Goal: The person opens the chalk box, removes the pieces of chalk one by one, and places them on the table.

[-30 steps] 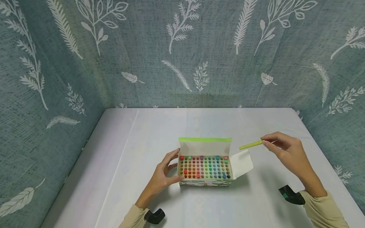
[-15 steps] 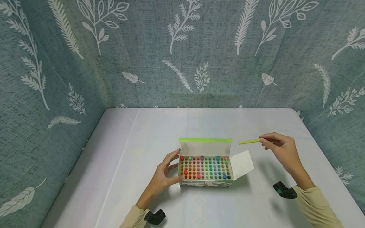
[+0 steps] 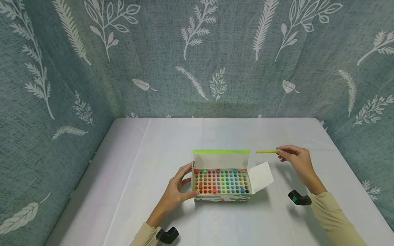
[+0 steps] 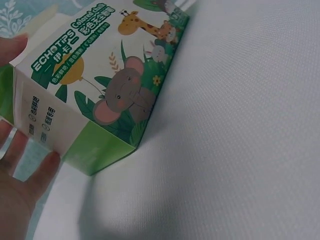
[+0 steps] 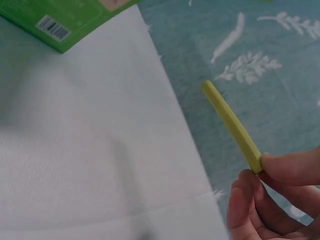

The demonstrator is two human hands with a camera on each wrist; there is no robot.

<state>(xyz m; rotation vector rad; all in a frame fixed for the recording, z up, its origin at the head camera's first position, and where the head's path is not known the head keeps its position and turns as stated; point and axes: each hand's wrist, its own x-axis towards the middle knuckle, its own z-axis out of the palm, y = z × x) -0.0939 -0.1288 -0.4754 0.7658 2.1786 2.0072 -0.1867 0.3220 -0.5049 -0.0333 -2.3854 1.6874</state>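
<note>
A cardboard box of colored chalk (image 3: 220, 197) stands on the white table with its lid raised. Inside is a grid of holes, and a few colored chalk ends stand up higher than the rest. My left hand (image 3: 175, 191) grips the box's left end, thumb at the front corner and fingers at the back. In the left wrist view the printed front (image 4: 125, 97) has an elephant and a giraffe. Right of the box, my right hand (image 3: 297, 160) pinches a yellow-green chalk stick (image 5: 232, 126) by one end. The free end points left, toward the raised lid.
A white side flap (image 3: 261, 177) sticks out from the box's right end. The green-edged lid (image 3: 221, 151) stands up at the back. A teal leaf-patterned cloth (image 3: 160, 58) hangs behind and beside the white table (image 3: 154, 143).
My right hand has moved left with the chalk stick, which has turned from slanting to nearly level in the head view. The left hand and the box have stayed put.
</note>
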